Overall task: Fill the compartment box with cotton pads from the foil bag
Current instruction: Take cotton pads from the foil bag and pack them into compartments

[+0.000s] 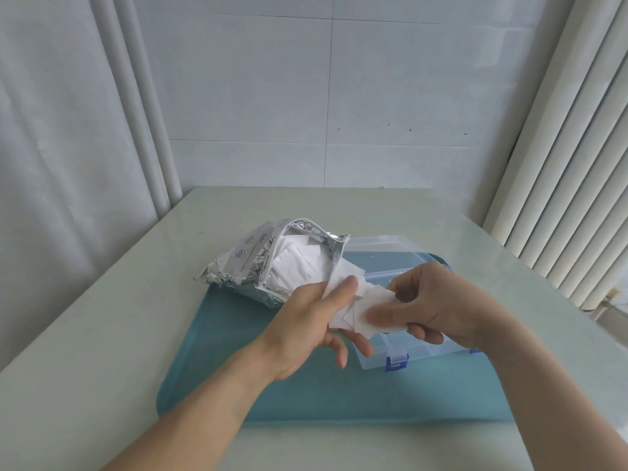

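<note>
The shiny foil bag [258, 263] has a white label with the word "Date:" printed upside down and some scribbled handwriting I cannot read. The bag lies on its side left of the middle of the frame, its torn mouth open and full of white squares. A bunch of cotton pads [363, 309] sits in the middle of the frame, thin, flat and white, fanned out like cards. The left hand [306, 328] holds the bunch with its thumb on top and fingers curled under. The right hand [438, 300] pinches the bunch from the right side. Below the hands is a clear plastic box [401, 348] with blue clips, on a blue tray [306, 396] on the pale bench [102, 334].
</note>
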A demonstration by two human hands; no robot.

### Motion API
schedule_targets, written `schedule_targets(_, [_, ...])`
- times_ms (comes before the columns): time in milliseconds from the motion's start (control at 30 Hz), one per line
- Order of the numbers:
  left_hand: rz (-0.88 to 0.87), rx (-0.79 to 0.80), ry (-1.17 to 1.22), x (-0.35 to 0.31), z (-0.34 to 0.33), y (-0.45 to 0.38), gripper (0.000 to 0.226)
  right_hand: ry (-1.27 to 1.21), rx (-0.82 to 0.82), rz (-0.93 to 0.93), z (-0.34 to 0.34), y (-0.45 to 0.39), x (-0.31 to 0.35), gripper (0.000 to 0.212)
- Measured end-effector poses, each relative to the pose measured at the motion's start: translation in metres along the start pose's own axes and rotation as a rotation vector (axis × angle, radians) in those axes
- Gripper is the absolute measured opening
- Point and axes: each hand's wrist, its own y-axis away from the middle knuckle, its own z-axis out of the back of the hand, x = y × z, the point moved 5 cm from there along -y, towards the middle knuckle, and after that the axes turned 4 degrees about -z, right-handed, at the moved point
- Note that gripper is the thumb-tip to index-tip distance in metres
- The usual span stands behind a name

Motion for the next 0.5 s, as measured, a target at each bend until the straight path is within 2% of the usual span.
schedule_targets(100, [-0.034, -0.113, -0.12, 0.002, 0.003, 0.001, 0.026, 0.019, 0.018, -0.005, 0.0, 0.002, -0.001, 0.024])
schedule_targets(200, [-0.076, -0.223, -0.139, 0.0, 0.009, 0.0, 0.024, -0.003, -0.026, 0.003, 0.004, 0.002, -0.002, 0.02])
schedule_targets(300, [-0.101, -0.315, -0.15, -0.003, 0.017, 0.001, 0.022, -0.091, -0.156, 0.105, 0.014, 0.002, 0.001, 0.017])
schedule_targets(400, [-0.093, -0.344, -0.162, -0.005, 0.02, 0.001, 0.022, -0.196, -0.213, 0.29, 0.02, 0.003, 0.01, 0.011])
schedule_targets(500, [-0.079, -0.299, -0.164, -0.005, 0.018, 0.001, 0.022, -0.141, -0.189, 0.332, 0.012, -0.001, 0.01, 0.007])
